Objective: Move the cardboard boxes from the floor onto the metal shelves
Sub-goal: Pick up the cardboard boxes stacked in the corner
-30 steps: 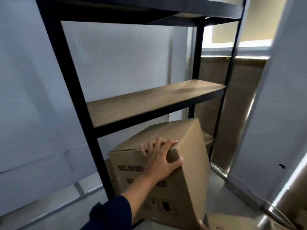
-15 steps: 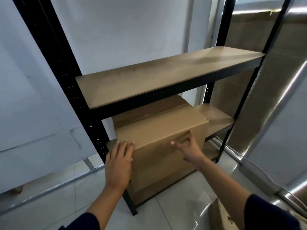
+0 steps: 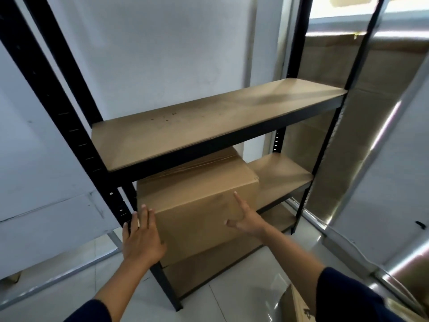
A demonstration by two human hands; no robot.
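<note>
A plain brown cardboard box (image 3: 197,201) sits on the second-lowest board of a black metal shelf unit (image 3: 243,135), at its left end, under the middle board. My left hand (image 3: 141,238) lies flat with straight fingers against the box's front left edge, next to the black upright. My right hand (image 3: 243,219) presses the box's front face with spread fingers. The corner of another cardboard box (image 3: 299,307) shows on the floor at the bottom right, mostly cut off by the frame.
The middle board (image 3: 209,122) holds nothing, and the right half of the box's board (image 3: 283,175) is bare. White walls stand behind and left. A glass partition with a metal frame (image 3: 371,182) closes the right side. Glossy white tiles (image 3: 232,298) cover the floor.
A second ago my left hand gripped the box, tilted, in front of the shelf. It now sits on the board and both hands have slid with it, flat against its front.
</note>
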